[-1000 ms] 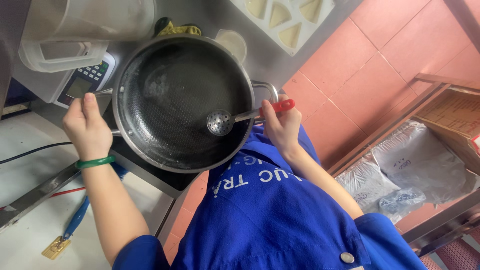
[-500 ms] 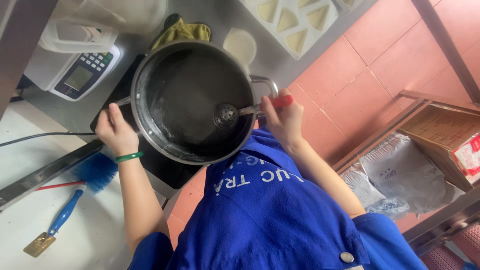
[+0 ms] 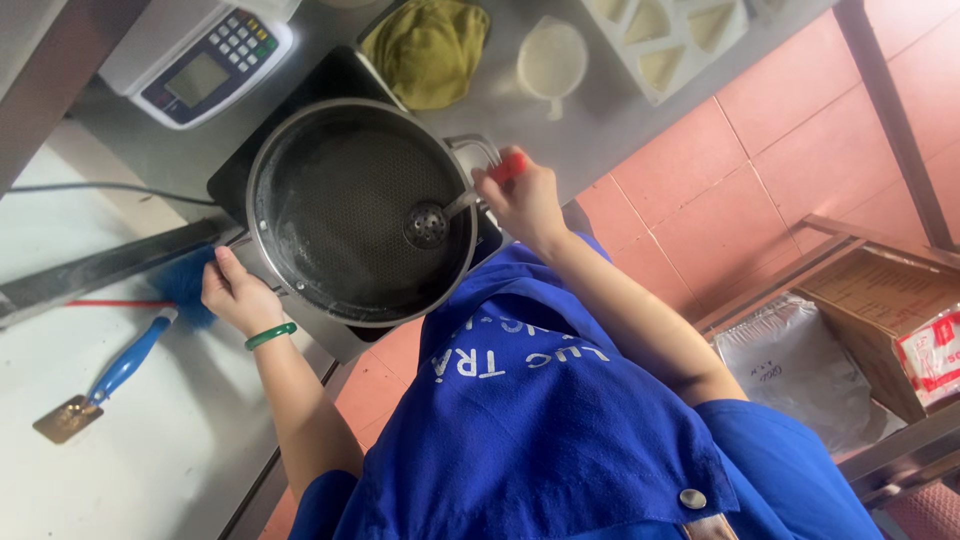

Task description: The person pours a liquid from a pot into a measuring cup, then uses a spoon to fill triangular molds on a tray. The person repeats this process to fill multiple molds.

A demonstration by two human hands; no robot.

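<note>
Steel pot [image 3: 340,200] sits on black cooktop [image 3: 330,75] on the bench [image 3: 180,160]. Left hand [image 3: 235,295] closed around pot's side handle. Right hand [image 3: 520,195] clenched on red-handled skimmer [image 3: 430,222], its perforated bowl inside the pot. Scale [image 3: 200,55] nearby.

Skimmer [image 3: 428,224] moved to pan [image 3: 362,210] centre — view shifted, green cloth [image 3: 430,48] now visible.

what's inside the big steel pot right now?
Inside the pot: the round perforated head of a skimmer ladle, held by its red handle in the right hand. The dark interior shows a dotted texture and pale residue along the wall. Whether liquid is in it cannot be told.
</note>
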